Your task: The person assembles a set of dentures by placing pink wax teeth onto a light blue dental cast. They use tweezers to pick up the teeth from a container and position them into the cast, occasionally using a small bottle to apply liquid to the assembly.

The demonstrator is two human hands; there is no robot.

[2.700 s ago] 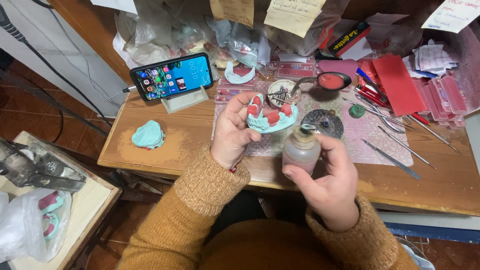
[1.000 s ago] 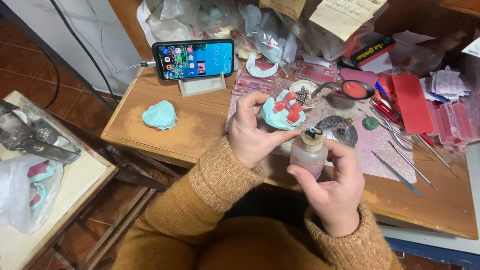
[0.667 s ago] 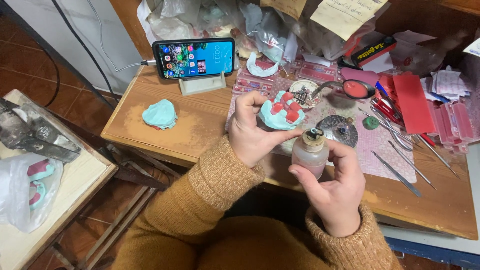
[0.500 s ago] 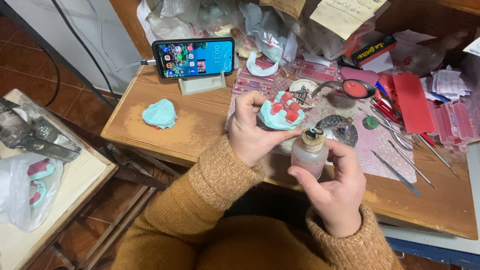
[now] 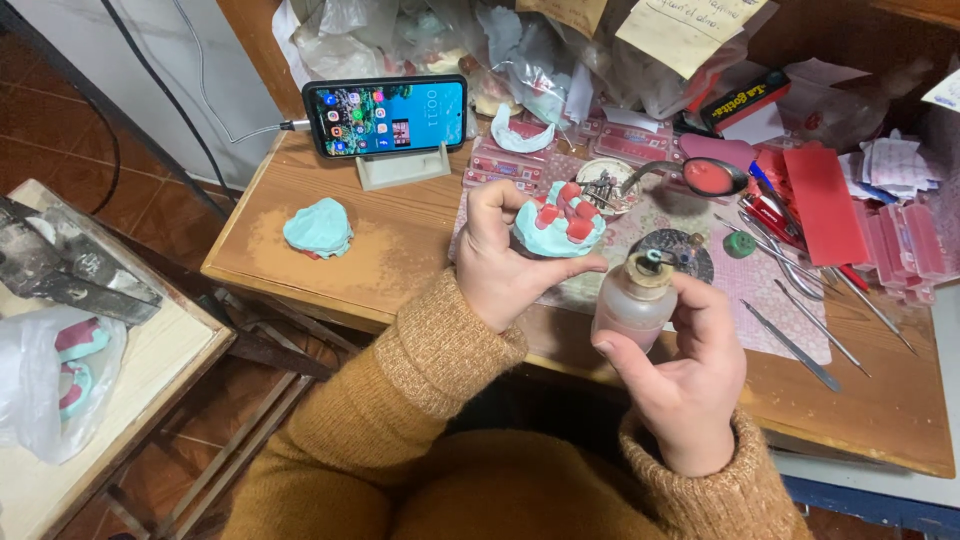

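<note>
**Head view: both hands full above the bench edge**

Head camera looks down on two forearms in mustard knit sleeves, raised over the near edge of a wooden bench. The left hand is turned palm up, fingers curled closed around a pale blue mould with red blocks set in its top; thumb and forefinger pinch its sides. The right hand sits just right of it and lower, wrapped shut round a frosted bottle, held upright with its tan cap just below the mould. Mould and bottle are near but apart.

Beyond the left hand, a phone stands sideways on a white stand, screen lit. Well left of that hand a second blue lump lies on the wood. Beyond the right hand rest a round metal dish and a spoon holding red wax. Right of that hand lie thin steel tools, a red flat sheet and pink strip packs. At the bench's far side lean clear plastic bags, a yellowish handwritten note and a small black-and-red box.
</note>
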